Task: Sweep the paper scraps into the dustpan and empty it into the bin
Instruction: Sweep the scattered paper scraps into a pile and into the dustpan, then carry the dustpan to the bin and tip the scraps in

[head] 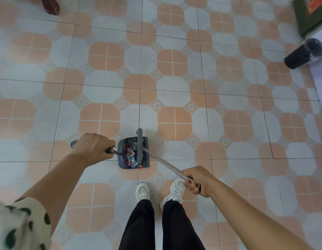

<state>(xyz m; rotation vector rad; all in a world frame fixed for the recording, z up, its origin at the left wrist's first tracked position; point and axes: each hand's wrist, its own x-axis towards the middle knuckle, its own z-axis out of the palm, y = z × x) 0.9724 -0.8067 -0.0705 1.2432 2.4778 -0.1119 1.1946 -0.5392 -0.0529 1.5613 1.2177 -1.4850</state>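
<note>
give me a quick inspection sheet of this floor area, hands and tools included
surface: tiled floor, orange and pale pattern, no loose scraps seen away from the dustpan
job's things: dustpan full of paper scraps; broom head lying across the pan; one red scrap at the pan's edge; black bin far right, lined with a bag
clutter: dark green object at top right
grippers: left hand closed on the dustpan handle; right hand closed on the broom handle
cables: nothing seen
surroundings: white shoes; brown object top left
</note>
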